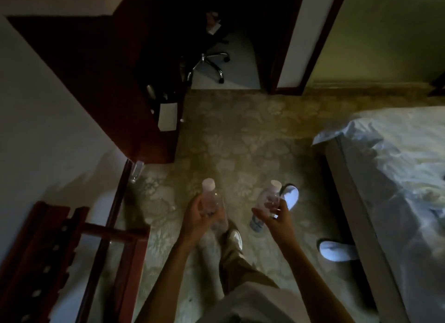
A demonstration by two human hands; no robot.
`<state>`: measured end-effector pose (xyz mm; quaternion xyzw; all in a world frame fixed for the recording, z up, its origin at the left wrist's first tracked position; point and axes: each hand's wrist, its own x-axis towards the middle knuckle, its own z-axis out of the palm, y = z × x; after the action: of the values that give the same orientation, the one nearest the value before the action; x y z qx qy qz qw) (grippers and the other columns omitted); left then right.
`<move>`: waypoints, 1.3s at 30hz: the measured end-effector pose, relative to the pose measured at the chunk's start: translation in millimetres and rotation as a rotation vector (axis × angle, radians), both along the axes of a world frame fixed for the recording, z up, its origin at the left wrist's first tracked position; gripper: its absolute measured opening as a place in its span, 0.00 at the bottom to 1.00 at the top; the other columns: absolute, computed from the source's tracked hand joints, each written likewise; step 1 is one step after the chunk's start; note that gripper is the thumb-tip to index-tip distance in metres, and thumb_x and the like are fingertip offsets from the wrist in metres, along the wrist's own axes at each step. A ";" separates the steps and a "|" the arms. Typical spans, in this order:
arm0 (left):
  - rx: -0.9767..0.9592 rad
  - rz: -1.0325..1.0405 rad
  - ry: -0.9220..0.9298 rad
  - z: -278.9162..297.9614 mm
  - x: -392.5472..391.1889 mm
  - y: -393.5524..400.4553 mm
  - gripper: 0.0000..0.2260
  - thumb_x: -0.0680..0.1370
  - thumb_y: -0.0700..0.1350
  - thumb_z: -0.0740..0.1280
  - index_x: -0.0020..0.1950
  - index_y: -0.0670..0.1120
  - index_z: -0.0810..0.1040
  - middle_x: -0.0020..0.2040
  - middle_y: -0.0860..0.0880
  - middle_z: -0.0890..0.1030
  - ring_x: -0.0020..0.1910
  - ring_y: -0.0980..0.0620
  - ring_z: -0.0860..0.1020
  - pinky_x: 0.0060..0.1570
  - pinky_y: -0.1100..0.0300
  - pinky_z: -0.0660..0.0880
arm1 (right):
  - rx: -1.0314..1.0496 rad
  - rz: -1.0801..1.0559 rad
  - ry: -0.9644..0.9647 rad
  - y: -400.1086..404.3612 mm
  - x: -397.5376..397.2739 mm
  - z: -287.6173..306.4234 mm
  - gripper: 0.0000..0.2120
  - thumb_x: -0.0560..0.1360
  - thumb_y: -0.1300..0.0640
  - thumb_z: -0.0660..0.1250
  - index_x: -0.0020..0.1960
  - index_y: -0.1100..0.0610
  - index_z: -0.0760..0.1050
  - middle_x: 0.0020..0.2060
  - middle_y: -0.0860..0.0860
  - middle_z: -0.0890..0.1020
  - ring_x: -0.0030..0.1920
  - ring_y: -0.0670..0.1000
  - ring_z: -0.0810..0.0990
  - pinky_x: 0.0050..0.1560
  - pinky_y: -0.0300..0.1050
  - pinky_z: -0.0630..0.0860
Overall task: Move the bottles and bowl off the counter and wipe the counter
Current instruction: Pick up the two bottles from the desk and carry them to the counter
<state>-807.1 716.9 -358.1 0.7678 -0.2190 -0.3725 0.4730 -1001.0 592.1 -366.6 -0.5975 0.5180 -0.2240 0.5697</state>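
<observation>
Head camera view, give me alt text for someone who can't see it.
A person standing on patterned carpet holds a clear plastic bottle in each hand: left hand, right hand. A bed lies at right, dark wooden furniture at left.

1 head-worn wide-angle camera is looking steeply down and forward, close above the carpet [240, 135] filling the frame's centre.

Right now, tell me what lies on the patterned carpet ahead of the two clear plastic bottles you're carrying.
Near the left hand and right hand holding the clear plastic bottles, a white slipper lies just ahead on the right.
</observation>
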 end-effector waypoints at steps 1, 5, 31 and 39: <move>0.018 0.007 -0.013 0.6 19.1 -24.4 0.31 0.69 0.47 0.77 0.69 0.47 0.71 0.58 0.52 0.78 0.60 0.50 0.78 0.47 0.68 0.73 | 0.001 0.006 0.003 -26.8 21.9 -0.5 0.25 0.67 0.47 0.76 0.59 0.47 0.69 0.50 0.44 0.79 0.51 0.44 0.80 0.55 0.50 0.79; -0.004 0.051 -0.098 28.5 99.2 -119.6 0.28 0.71 0.46 0.76 0.69 0.47 0.71 0.61 0.50 0.78 0.59 0.50 0.77 0.47 0.64 0.75 | -0.069 0.063 -0.040 -133.5 109.4 25.5 0.24 0.67 0.47 0.76 0.58 0.44 0.68 0.50 0.42 0.78 0.50 0.44 0.80 0.50 0.41 0.77; -0.271 0.203 -0.144 117.2 580.7 -642.0 0.28 0.67 0.45 0.79 0.64 0.53 0.74 0.59 0.54 0.79 0.54 0.61 0.78 0.42 0.74 0.76 | -0.091 0.193 -0.262 -676.7 605.2 111.2 0.21 0.66 0.51 0.76 0.56 0.49 0.72 0.53 0.51 0.80 0.52 0.52 0.82 0.52 0.54 0.81; -0.383 0.443 -0.174 177.5 700.8 -755.9 0.24 0.67 0.45 0.79 0.61 0.56 0.77 0.59 0.49 0.83 0.57 0.52 0.82 0.56 0.53 0.79 | -0.185 0.492 -0.350 -821.3 800.6 171.5 0.28 0.62 0.48 0.80 0.57 0.53 0.73 0.51 0.47 0.81 0.51 0.47 0.82 0.48 0.42 0.79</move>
<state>-106.3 -39.0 -180.6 0.7226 -0.1522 -0.1449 0.6585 -200.4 -229.2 -195.0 -0.7064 0.2292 -0.2249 0.6308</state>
